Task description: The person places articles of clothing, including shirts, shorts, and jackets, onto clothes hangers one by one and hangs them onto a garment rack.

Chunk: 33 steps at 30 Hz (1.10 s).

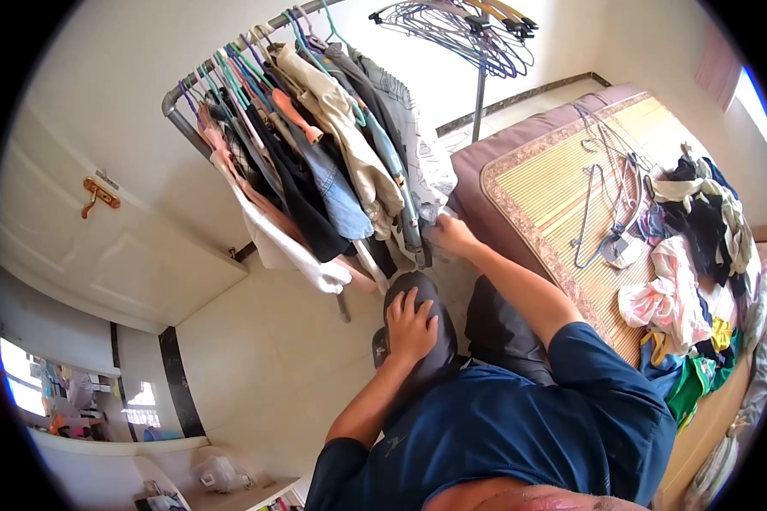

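My left hand [412,328] rests on my dark-trousered knee [413,294] with its fingers spread, holding nothing. Ahead of it, my right hand [450,236] is closed at the lower edge of a light grey patterned shirt [426,162]. Its fingertips are partly hidden against the cloth. This shirt hangs at the near end of a row of clothes, beside a dark grey garment and a pair of blue jeans [386,153]. Farther along hang a beige jacket [332,111], a denim piece [337,196] and a white garment [285,251].
A metal clothes rail [264,30] carries the garments, with bare hangers [464,34] bunched at its right. On the right, a bed with a bamboo mat [537,196] holds loose hangers [609,196] and a clothes pile [699,230]. A white door [85,230] stands left.
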{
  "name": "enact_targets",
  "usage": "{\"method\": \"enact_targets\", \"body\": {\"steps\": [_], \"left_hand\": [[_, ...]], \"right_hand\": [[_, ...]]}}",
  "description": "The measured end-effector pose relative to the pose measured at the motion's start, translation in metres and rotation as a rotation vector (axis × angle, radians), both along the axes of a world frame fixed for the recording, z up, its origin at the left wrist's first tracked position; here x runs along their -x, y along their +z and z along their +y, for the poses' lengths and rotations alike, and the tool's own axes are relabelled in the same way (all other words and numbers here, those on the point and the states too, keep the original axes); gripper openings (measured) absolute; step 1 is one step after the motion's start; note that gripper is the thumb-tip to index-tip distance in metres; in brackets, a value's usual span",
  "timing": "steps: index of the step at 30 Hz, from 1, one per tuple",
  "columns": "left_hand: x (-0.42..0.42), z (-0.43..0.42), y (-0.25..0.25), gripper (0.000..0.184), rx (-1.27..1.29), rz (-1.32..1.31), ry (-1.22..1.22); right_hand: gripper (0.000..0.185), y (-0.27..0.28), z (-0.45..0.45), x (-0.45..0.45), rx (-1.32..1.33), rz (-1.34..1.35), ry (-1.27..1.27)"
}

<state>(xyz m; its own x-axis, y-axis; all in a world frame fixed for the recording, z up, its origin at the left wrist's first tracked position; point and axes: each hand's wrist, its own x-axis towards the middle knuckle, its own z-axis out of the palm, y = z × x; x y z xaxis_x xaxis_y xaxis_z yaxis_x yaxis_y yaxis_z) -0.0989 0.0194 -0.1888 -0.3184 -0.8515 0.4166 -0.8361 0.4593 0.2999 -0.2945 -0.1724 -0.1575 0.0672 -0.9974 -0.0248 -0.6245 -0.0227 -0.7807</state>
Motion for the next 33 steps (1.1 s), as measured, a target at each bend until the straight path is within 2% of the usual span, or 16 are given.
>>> {"method": "enact_targets", "body": {"steps": [5, 8, 9, 10, 12, 16, 18, 20, 23, 25, 26, 28, 33], "left_hand": [[0.001, 0.0, 0.003, 0.039, 0.015, 0.043, -0.012], [0.0, -0.001, 0.002, 0.039, 0.011, 0.032, 0.002], [0.001, -0.002, 0.003, 0.04, -0.001, 0.029, -0.002], [0.001, -0.004, 0.004, 0.04, -0.005, 0.024, -0.016], [0.006, -0.006, 0.005, 0.038, -0.011, 0.0, -0.028], [0.016, -0.008, 0.003, 0.035, -0.035, -0.046, -0.033], [0.018, -0.01, 0.004, 0.035, -0.017, -0.075, -0.059], [0.02, -0.012, 0.003, 0.034, -0.029, -0.084, -0.075], [0.024, -0.014, 0.0, 0.034, -0.053, -0.097, -0.087], [0.027, -0.016, 0.001, 0.034, -0.052, -0.109, -0.086], [0.027, -0.016, 0.001, 0.034, -0.057, -0.114, -0.089], [0.029, -0.019, 0.0, 0.034, -0.07, -0.105, -0.084], [0.034, -0.022, -0.004, 0.033, -0.077, -0.131, -0.086]], "right_hand": [[0.056, -0.076, 0.025, -0.011, -0.012, -0.112, -0.118], [0.048, -0.097, 0.043, 0.008, 0.017, -0.254, -0.102], [0.04, -0.082, 0.048, 0.012, -0.004, -0.231, -0.064], [0.031, -0.061, 0.058, 0.014, 0.01, -0.369, -0.038], [0.024, -0.026, 0.075, 0.029, 0.004, -0.461, 0.002], [0.022, 0.021, 0.111, 0.079, 0.03, -0.519, -0.132], [0.022, 0.01, 0.119, 0.109, 0.182, -0.4, -0.176], [0.021, 0.033, 0.138, 0.132, 0.047, -0.578, -0.229], [0.019, 0.061, 0.167, 0.156, 0.132, -0.427, -0.146], [0.016, 0.068, 0.177, 0.17, 0.448, -0.208, -0.238], [0.015, 0.067, 0.178, 0.179, 0.378, -0.36, -0.331], [0.014, 0.068, 0.183, 0.201, 0.373, -0.351, -0.516], [0.022, 0.046, 0.219, 0.283, 0.501, 0.301, -0.597]]}}
